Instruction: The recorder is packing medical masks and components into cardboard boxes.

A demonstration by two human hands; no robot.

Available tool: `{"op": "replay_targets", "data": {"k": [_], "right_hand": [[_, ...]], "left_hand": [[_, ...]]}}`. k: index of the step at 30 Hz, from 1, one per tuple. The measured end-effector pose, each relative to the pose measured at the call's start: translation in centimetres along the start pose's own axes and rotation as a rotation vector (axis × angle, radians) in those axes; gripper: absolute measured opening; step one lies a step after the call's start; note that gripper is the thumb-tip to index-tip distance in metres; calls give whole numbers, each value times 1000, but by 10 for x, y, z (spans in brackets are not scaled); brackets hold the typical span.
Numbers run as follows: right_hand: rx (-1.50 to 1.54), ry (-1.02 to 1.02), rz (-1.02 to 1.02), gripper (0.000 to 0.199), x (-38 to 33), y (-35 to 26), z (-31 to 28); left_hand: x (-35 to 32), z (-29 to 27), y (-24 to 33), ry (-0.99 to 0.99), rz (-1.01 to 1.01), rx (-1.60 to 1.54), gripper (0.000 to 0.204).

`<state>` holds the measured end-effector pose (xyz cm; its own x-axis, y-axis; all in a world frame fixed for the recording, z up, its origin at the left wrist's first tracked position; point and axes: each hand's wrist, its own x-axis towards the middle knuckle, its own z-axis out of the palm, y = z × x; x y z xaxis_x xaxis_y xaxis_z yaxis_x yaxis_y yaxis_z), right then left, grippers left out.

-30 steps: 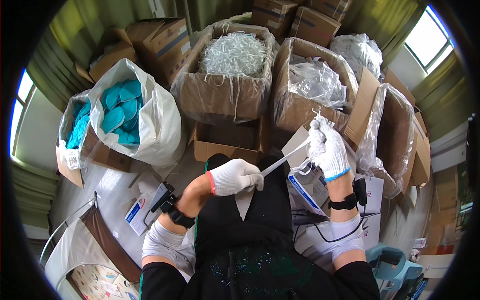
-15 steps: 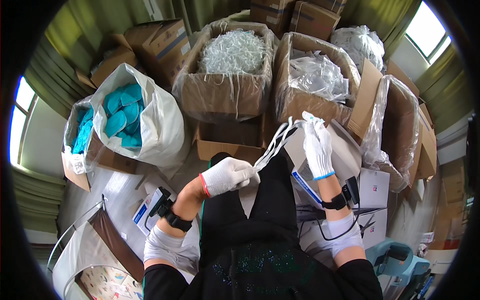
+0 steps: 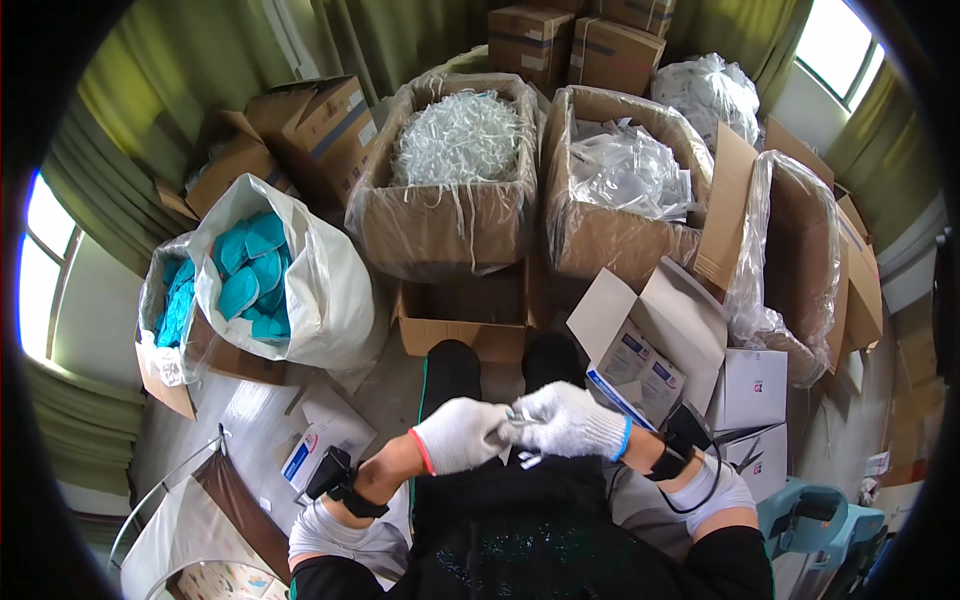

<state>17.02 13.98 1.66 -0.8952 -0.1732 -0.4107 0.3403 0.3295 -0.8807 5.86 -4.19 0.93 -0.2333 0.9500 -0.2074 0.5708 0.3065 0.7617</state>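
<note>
In the head view, the gloved left hand (image 3: 462, 436) and right hand (image 3: 572, 420) meet above the person's dark-clothed lap. The fingers of both are curled closed, gripping white strips (image 3: 531, 461) between them. Most of the strips are hidden by the gloves; a short loose end shows just below the right hand's fingers, lying roughly crosswise, left to right. The long axis of the whole bundle cannot be told. Beyond the knees stands a low open brown box (image 3: 465, 338); an open white carton (image 3: 690, 325) holding flat packets (image 3: 645, 370) is to the right.
</note>
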Motion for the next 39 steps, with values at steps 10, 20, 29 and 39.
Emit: {"op": "replay_targets", "data": {"k": [10, 20, 29, 39], "right_hand": [[313, -123, 84, 25, -82, -32, 3], [1319, 548, -183, 19, -128, 36, -72], [1354, 524, -427, 35, -71, 3, -154], [1443, 499, -300, 39, -43, -22, -127]], "left_hand": [[-29, -2, 39, -196, 378, -397, 10], [-46, -57, -11, 70, -114, -671, 22], [35, 35, -8, 21, -68, -1394, 24], [94, 66, 16, 136, 27, -947, 28]]}}
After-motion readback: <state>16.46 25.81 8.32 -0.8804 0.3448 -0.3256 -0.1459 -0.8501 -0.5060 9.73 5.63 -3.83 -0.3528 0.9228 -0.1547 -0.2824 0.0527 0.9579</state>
